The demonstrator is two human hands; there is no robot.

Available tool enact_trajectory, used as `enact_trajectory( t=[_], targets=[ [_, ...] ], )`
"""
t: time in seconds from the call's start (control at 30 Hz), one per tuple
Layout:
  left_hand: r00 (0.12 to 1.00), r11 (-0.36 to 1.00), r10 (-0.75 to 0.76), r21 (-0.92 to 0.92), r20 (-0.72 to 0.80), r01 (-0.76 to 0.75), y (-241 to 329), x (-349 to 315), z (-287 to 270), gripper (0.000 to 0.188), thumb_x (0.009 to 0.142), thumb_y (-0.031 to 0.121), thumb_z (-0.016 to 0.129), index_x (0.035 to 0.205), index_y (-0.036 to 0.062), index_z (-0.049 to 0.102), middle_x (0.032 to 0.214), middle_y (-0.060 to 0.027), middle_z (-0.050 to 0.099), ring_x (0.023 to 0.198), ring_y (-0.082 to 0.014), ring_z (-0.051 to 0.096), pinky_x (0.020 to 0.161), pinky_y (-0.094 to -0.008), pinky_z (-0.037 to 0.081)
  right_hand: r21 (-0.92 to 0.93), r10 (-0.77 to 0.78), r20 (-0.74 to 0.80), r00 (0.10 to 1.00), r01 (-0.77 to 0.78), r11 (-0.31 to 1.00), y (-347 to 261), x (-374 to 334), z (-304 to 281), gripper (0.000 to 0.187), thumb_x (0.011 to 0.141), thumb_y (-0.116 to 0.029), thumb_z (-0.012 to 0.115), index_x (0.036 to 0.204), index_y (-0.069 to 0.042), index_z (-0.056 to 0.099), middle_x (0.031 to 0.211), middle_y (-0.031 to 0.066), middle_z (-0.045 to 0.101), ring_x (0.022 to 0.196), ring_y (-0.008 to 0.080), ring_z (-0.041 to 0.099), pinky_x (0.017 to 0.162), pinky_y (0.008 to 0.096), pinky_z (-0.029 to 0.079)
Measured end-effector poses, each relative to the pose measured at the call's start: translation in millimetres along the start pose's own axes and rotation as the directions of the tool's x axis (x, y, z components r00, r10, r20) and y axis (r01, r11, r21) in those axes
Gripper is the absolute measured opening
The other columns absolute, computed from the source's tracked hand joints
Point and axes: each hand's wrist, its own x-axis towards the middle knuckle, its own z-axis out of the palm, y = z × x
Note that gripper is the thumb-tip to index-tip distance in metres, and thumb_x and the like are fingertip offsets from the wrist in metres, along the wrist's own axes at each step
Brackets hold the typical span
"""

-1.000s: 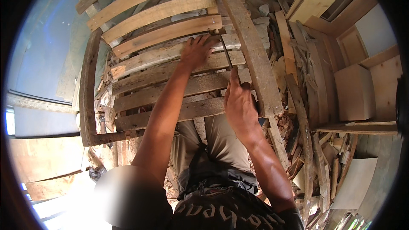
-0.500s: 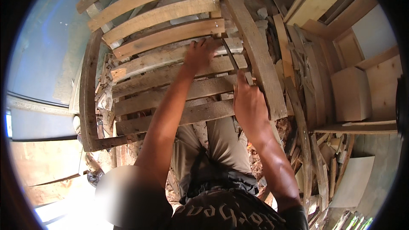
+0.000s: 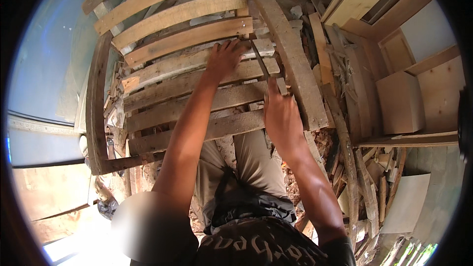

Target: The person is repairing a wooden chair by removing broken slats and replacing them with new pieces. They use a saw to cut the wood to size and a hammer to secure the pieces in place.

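Note:
A frame of rough wooden slats, like a pallet [image 3: 189, 93], lies in front of me above my knees. My left hand [image 3: 225, 60] rests palm down on one of its middle slats, fingers spread. In my closed right hand [image 3: 283, 116] is what looks like a handsaw [image 3: 260, 59], its handle mostly hidden by my fingers. The dark, narrow blade runs away from me, nearly edge-on, across the right ends of the slats. Whether its edge sits in the wood cannot be made out.
A thick plank [image 3: 290, 59] runs along the frame's right side, and a dark beam [image 3: 97, 113] along its left. Scrap wood [image 3: 367, 187] is piled to the right, below a wooden cabinet [image 3: 409, 103]. A blue panel [image 3: 47, 59] stands at left.
The whole view has shifted slightly, so the slats appear a little further left and higher. Both hands keep nearly the same places against the slats.

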Motion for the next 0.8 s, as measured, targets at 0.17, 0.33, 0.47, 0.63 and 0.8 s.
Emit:
enact_trajectory(
  t=[0.17, 0.33, 0.47, 0.63, 0.8],
  targets=[
    [1.0, 0.999, -0.004, -0.035, 0.02, 0.005, -4.6, -1.3, -2.7, 0.042, 0.103, 0.033, 0.05, 0.145, 0.0322, 0.045, 0.159, -0.003, 0.035, 0.145, -0.0259, 0.035, 0.114, -0.0552, 0.029, 0.117, 0.078, 0.075, 0.994, -0.086, 0.989, -4.6, 3.8, 3.2, 0.044, 0.097, -0.007, 0.052, 0.138, 0.008, 0.047, 0.069, 0.029, 0.064, 0.063, 0.0434, 0.067, 0.057, 0.0514, 0.055],
    [1.0, 1.0, 0.001, -0.029, 0.022, 0.0, -0.1, -1.9, -4.6, 0.042, 0.104, 0.033, 0.048, 0.145, 0.0321, 0.044, 0.159, -0.0038, 0.034, 0.145, -0.0269, 0.035, 0.116, -0.0551, 0.027, 0.048, 0.033, 0.044, 0.999, -0.035, 0.998, -3.5, -0.5, -2.6, 0.045, 0.097, -0.007, 0.054, 0.138, 0.008, 0.046, 0.066, 0.0271, 0.063, 0.061, 0.0425, 0.066, 0.057, 0.0498, 0.055],
    [0.999, 0.998, -0.004, -0.069, 0.033, 0.006, 1.6, -0.9, -7.6, 0.042, 0.104, 0.034, 0.049, 0.146, 0.0323, 0.044, 0.16, -0.0032, 0.034, 0.145, -0.0269, 0.035, 0.116, -0.0549, 0.027, -0.007, -0.08, -0.066, 0.995, 0.08, 0.997, 2.9, 1.7, 4.3, 0.046, 0.095, -0.006, 0.055, 0.138, 0.008, 0.047, 0.066, 0.0264, 0.064, 0.063, 0.0439, 0.067, 0.059, 0.0505, 0.055],
    [0.999, 1.0, -0.005, -0.013, 0.043, 0.006, -1.5, -1.6, -0.5, 0.042, 0.104, 0.034, 0.048, 0.145, 0.0324, 0.044, 0.16, -0.0034, 0.035, 0.146, -0.0268, 0.033, 0.117, -0.0556, 0.027, 0.093, 0.115, 0.097, 0.989, -0.124, 0.988, -10.9, -2.3, -6.3, 0.045, 0.094, -0.004, 0.055, 0.138, 0.007, 0.048, 0.071, 0.0287, 0.064, 0.069, 0.0449, 0.067, 0.064, 0.0508, 0.055],
    [0.998, 1.0, -0.014, -0.025, 0.055, 0.016, -1.2, 1.8, -7.1, 0.041, 0.104, 0.034, 0.048, 0.145, 0.0325, 0.045, 0.161, -0.0015, 0.033, 0.147, -0.0266, 0.032, 0.118, -0.0556, 0.025, 0.043, -0.003, -0.023, 1.0, 0.004, 0.999, 0.2, 3.4, 4.1, 0.047, 0.093, -0.003, 0.055, 0.139, 0.006, 0.047, 0.074, 0.0309, 0.065, 0.071, 0.0462, 0.067, 0.067, 0.0517, 0.055]
  ],
)
